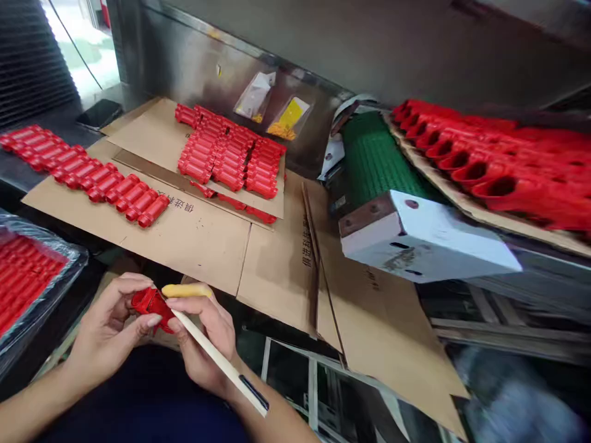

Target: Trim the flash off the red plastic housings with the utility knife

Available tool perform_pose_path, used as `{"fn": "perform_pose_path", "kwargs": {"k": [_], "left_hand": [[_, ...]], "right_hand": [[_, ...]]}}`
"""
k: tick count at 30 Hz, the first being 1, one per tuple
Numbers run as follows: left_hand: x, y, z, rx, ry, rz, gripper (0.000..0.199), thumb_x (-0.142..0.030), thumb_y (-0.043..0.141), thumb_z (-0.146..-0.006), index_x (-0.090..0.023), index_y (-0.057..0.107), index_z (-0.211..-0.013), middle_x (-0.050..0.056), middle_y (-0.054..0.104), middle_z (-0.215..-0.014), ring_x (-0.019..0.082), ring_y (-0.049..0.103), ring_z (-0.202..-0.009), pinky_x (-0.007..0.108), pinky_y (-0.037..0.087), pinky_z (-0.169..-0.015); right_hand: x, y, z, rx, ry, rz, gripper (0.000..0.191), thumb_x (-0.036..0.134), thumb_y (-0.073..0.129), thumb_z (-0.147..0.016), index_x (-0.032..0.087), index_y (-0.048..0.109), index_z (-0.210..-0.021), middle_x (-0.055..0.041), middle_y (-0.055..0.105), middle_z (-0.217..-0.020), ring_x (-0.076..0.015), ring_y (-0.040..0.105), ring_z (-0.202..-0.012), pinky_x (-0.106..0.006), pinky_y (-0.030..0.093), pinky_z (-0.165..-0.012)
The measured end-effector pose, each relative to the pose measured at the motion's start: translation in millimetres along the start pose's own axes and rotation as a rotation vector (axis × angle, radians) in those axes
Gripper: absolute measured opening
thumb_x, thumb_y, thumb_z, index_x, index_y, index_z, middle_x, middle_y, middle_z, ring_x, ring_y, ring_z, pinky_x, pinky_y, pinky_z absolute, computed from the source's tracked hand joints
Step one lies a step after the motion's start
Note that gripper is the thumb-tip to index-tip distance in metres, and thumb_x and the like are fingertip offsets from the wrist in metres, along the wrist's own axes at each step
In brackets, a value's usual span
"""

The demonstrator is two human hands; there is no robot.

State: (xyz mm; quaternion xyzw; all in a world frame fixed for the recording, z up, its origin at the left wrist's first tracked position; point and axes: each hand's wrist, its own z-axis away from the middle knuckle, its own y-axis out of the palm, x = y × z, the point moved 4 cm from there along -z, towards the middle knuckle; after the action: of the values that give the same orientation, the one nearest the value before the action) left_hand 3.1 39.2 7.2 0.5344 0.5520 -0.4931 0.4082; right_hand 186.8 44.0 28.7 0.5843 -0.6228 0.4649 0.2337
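At the lower left, my left hand (pixel 108 326) is closed around a red plastic part (pixel 154 307). My right hand (pixel 205 335) grips a long cream-coloured tool (pixel 221 363) with a dark inset near its lower end, and its tip is at the red part. A yellow cover (pixel 187 290) sits on one finger of the right hand. Both hands touch or nearly touch the part, in front of the cardboard's near edge.
Cardboard (pixel 207 246) covers the bench, bearing a row of red parts (pixel 99 178) and a stacked group (pixel 231 151). A lined bin (pixel 76 261) stands left. A green conveyor roller (pixel 383 160) and more red parts (pixel 508 166) are right. A phone (pixel 99 114) lies at back left.
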Motion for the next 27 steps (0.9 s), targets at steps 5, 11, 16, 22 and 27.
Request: {"fn": "perform_pose_path", "kwargs": {"k": [5, 11, 16, 22, 27], "left_hand": [[9.2, -3.5, 5.7, -0.063, 0.122, -0.164, 0.042, -0.008, 0.076, -0.095, -0.030, 0.068, -0.128, 0.004, 0.066, -0.120, 0.014, 0.070, -0.111, 0.016, 0.061, -0.093], [8.0, -4.9, 7.8, -0.195, 0.001, -0.090, 0.036, -0.015, 0.085, -0.089, -0.030, 0.072, -0.119, 0.003, 0.067, -0.120, 0.015, 0.077, -0.094, 0.021, 0.066, -0.080], [11.0, -6.4, 0.3, -0.179, -0.307, 0.315, 0.034, -0.026, 0.091, -0.087, -0.028, 0.075, -0.117, 0.000, 0.074, -0.094, 0.010, 0.068, -0.054, 0.020, 0.058, -0.051], [5.9, 2.4, -5.3, -0.157, -0.486, 0.603, 0.037, -0.040, 0.096, -0.081, -0.024, 0.083, -0.111, 0.006, 0.079, -0.101, 0.008, 0.063, -0.057, 0.016, 0.052, -0.048], [-3.8, 11.3, -8.8, -0.138, -0.689, 0.686, 0.045, -0.044, 0.100, -0.073, -0.023, 0.084, -0.110, 0.008, 0.078, -0.110, 0.009, 0.060, -0.063, 0.019, 0.054, -0.054]], "right_hand": [[1.3, 6.6, -5.4, 0.002, -0.151, 0.061, 0.022, 0.015, 0.060, -0.107, 0.019, 0.064, -0.128, -0.0126, 0.080, -0.106, -0.0268, 0.075, -0.102, -0.049, 0.068, -0.092], [2.2, 13.7, 2.1, -0.066, -0.226, 0.150, 0.033, 0.002, 0.060, -0.100, 0.015, 0.067, -0.129, -0.0182, 0.078, -0.110, -0.0276, 0.073, -0.102, -0.049, 0.067, -0.091], [-18.5, -1.2, 7.5, -0.129, 0.194, -0.367, 0.013, 0.025, 0.071, -0.106, 0.025, 0.074, -0.119, -0.0117, 0.080, -0.122, -0.0255, 0.077, -0.116, -0.043, 0.064, -0.098], [-39.4, -1.6, 3.1, -0.089, 0.473, -0.962, 0.031, 0.052, 0.087, -0.093, 0.025, 0.071, -0.098, -0.0061, 0.084, -0.095, -0.0216, 0.081, -0.084, -0.038, 0.064, -0.085], [-43.9, 7.3, -1.7, 0.003, 0.545, -1.122, 0.046, 0.060, 0.093, -0.082, 0.025, 0.063, -0.083, -0.0036, 0.078, -0.077, -0.0193, 0.073, -0.066, -0.030, 0.059, -0.062]]}}
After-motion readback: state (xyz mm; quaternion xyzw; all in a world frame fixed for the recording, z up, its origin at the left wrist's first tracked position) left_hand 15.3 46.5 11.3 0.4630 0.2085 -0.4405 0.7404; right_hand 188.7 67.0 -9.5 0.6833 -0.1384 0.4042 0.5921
